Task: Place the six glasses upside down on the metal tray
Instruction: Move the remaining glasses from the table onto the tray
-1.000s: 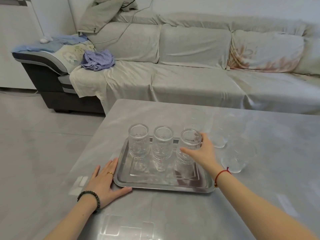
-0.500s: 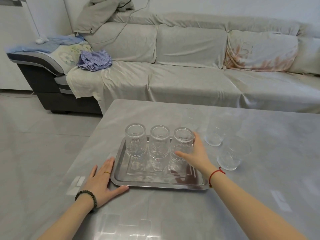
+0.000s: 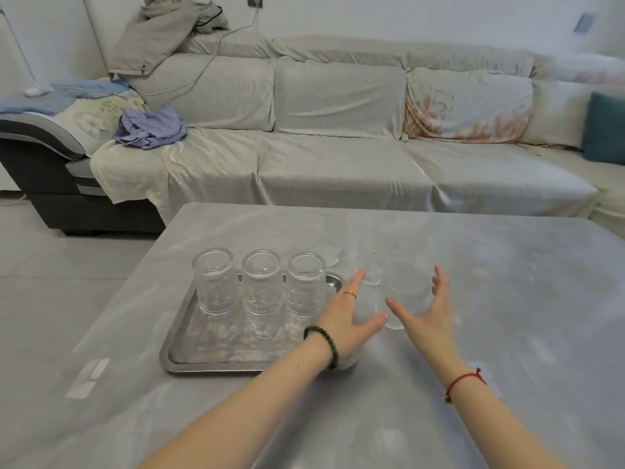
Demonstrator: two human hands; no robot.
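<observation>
Both of my hands have moved to the right since the earlier frame. Before, my left hand [image 3: 345, 319] was lying flat on the table [image 3: 507, 299] at the left side of the tray [image 3: 176, 346], and now it is over the right edge of the tray. My right hand [image 3: 427, 316] was touching the third glass on the tray, and now it has left it and is on the other side of the nearest glass [image 3: 404, 292] on the table.

Three glasses stand upside down in one row at the back part of the tray: the left glass [image 3: 216, 282], the middle glass [image 3: 262, 284] and the right glass [image 3: 304, 286]. They are close beside each other.

To the right of the tray, three more glasses stand on the table. The nearest glass is between my two hands. My left hand is spread wide, with the thumb pointing to the right, and it holds nothing. My right hand is also wide and empty, with the fingers behind the glass and the thumb in front of it. This part is blurred, so I cannot tell if my fingers touch the glass.

Behind it there is a second glass [image 3: 372, 269], and farther back a third glass [image 3: 331, 242]. Both are pale and hard to see against the grey table.
</observation>
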